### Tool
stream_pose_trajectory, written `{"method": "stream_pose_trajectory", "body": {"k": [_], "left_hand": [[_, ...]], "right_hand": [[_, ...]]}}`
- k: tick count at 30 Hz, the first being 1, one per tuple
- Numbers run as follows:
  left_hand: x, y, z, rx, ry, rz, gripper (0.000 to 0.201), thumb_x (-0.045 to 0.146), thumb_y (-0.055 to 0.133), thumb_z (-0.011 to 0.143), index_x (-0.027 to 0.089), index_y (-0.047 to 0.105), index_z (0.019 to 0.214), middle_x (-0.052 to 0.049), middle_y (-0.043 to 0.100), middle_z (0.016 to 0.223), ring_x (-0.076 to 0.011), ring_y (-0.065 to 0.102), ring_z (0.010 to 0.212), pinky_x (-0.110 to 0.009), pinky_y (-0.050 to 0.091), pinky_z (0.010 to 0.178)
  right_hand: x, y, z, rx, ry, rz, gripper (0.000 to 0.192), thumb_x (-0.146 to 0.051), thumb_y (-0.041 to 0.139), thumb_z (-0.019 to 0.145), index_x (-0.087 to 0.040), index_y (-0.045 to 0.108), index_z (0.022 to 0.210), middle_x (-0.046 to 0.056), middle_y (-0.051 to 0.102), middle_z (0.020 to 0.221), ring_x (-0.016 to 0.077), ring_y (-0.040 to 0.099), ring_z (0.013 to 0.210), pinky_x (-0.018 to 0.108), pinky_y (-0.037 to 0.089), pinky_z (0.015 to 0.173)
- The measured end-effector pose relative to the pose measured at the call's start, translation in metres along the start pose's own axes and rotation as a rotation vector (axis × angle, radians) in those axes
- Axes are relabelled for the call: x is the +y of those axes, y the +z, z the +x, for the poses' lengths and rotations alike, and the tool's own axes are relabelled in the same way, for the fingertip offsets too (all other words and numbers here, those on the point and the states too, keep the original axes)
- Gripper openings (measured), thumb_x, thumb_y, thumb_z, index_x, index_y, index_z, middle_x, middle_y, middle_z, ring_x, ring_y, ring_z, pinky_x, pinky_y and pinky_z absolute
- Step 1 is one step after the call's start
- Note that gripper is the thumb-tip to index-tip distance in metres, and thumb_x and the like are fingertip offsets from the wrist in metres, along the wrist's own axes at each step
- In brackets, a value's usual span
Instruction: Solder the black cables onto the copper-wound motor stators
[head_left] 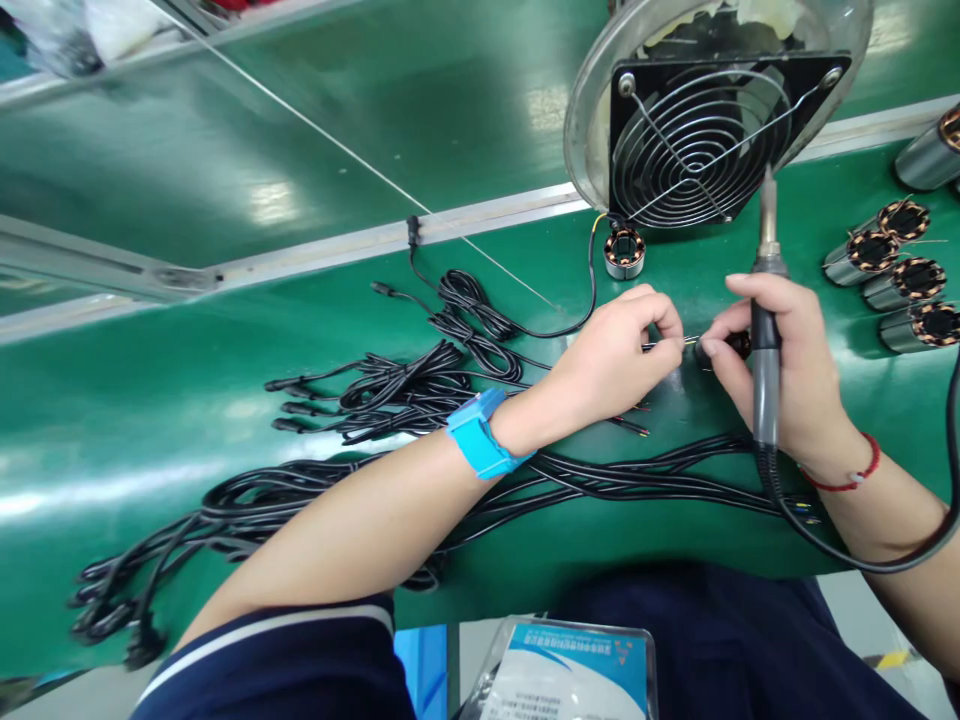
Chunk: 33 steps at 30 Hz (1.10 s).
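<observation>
My left hand (626,350), with a blue strap at the wrist, pinches the end of a thin black cable (646,346). Light bare wire ends (690,341) poke out past its fingertips toward the other hand. My right hand (795,370) grips a soldering iron (766,330) between its fingers, tip pointing up and away. The thumb and a finger of that hand also hold a small dark round part (724,347), mostly hidden, close to the wire ends. Beyond the hands, a motor stator (624,253) with copper windings stands on the green bench (547,570), a cable attached to it.
A fan with a wire guard (694,150) stands at the back. Several stators (904,285) are grouped at right. Coiled black cables (405,385) and a longer cable bundle (277,500) lie at left and under my left forearm. The iron's cord (847,555) loops by my right forearm.
</observation>
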<state>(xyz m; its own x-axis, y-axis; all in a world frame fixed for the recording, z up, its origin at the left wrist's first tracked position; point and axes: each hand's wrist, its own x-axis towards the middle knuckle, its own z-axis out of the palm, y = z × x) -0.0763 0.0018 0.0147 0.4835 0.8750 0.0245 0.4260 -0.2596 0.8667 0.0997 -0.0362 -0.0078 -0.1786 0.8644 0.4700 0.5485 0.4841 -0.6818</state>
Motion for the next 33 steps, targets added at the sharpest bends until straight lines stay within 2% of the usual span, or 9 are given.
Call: {"method": "stream_pose_trajectory", "body": {"k": [3,6,10,13,14,16,20,25,33], "left_hand": [[-0.002,0.000,0.001,0.027,-0.006,-0.033,0.016,0.001,0.053,0.073,0.015,0.055,0.066,0.004,0.051,0.070,-0.0067,0.045,0.064,-0.021,0.040,0.061],[-0.004,0.000,0.001,0.033,0.007,-0.054,0.016,0.001,0.053,0.074,0.015,0.055,0.065,0.004,0.051,0.068,-0.0068,0.044,0.064,-0.021,0.038,0.058],[-0.006,0.000,0.001,0.033,0.024,-0.060,0.016,0.000,0.053,0.073,0.014,0.056,0.065,0.003,0.052,0.069,-0.0063,0.045,0.063,-0.021,0.039,0.060],[-0.006,0.001,0.001,0.048,0.036,-0.037,0.015,0.001,0.054,0.073,0.014,0.056,0.067,0.003,0.054,0.073,-0.0058,0.045,0.063,-0.021,0.041,0.062],[-0.006,0.001,0.001,0.054,0.048,-0.023,0.015,0.001,0.054,0.074,0.015,0.057,0.067,0.003,0.055,0.074,-0.0060,0.046,0.064,-0.022,0.042,0.063],[-0.006,0.001,0.001,0.075,0.090,0.014,0.016,0.001,0.054,0.075,0.015,0.056,0.068,0.002,0.056,0.075,-0.0070,0.048,0.068,-0.022,0.044,0.066],[-0.007,0.000,0.001,0.122,0.191,0.106,0.017,0.002,0.052,0.078,0.015,0.056,0.068,0.000,0.057,0.077,-0.0093,0.053,0.074,-0.025,0.048,0.072],[-0.009,0.000,0.001,0.133,0.232,0.206,0.017,0.004,0.051,0.079,0.017,0.057,0.070,-0.001,0.058,0.078,-0.0124,0.055,0.077,-0.029,0.050,0.072],[-0.009,-0.001,0.001,0.130,0.267,0.241,0.017,0.007,0.050,0.082,0.017,0.056,0.071,-0.002,0.059,0.081,-0.0135,0.057,0.079,-0.030,0.050,0.072]], "right_hand": [[-0.003,0.007,0.002,0.111,0.070,0.080,0.046,-0.016,0.063,0.084,-0.030,0.046,0.125,-0.006,0.061,0.078,0.0142,0.062,0.071,0.035,0.052,0.075],[-0.002,0.007,0.004,0.085,0.110,0.080,0.048,-0.019,0.065,0.084,-0.030,0.045,0.126,-0.005,0.064,0.082,0.0144,0.065,0.076,0.032,0.054,0.072],[-0.012,-0.014,0.001,0.072,0.081,0.017,0.043,-0.022,0.060,0.089,-0.028,0.048,0.130,0.000,0.069,0.094,0.0165,0.069,0.089,0.038,0.055,0.088],[-0.026,-0.033,-0.011,0.032,0.242,-0.132,0.043,-0.028,0.058,0.092,-0.029,0.051,0.135,0.000,0.071,0.082,0.0184,0.070,0.086,0.039,0.056,0.085],[-0.030,-0.036,-0.017,0.066,0.261,-0.139,0.042,-0.031,0.059,0.091,-0.031,0.054,0.133,0.002,0.071,0.090,0.0197,0.070,0.086,0.040,0.056,0.081],[-0.031,-0.039,-0.029,0.130,0.185,-0.112,0.040,-0.031,0.064,0.087,-0.033,0.061,0.127,0.003,0.071,0.095,0.0188,0.066,0.071,0.039,0.054,0.065],[-0.023,-0.034,-0.045,0.241,-0.034,-0.130,0.041,-0.024,0.071,0.079,-0.028,0.066,0.119,0.002,0.068,0.079,0.0151,0.055,0.058,0.032,0.043,0.047],[-0.021,-0.032,-0.043,0.149,-0.014,-0.061,0.032,-0.017,0.069,0.079,-0.023,0.067,0.110,-0.001,0.064,0.074,0.0110,0.051,0.057,0.027,0.038,0.044],[-0.032,-0.031,-0.037,0.029,0.021,-0.004,0.026,-0.015,0.064,0.081,-0.023,0.063,0.106,-0.002,0.057,0.073,0.0083,0.047,0.053,0.025,0.040,0.047]]}}
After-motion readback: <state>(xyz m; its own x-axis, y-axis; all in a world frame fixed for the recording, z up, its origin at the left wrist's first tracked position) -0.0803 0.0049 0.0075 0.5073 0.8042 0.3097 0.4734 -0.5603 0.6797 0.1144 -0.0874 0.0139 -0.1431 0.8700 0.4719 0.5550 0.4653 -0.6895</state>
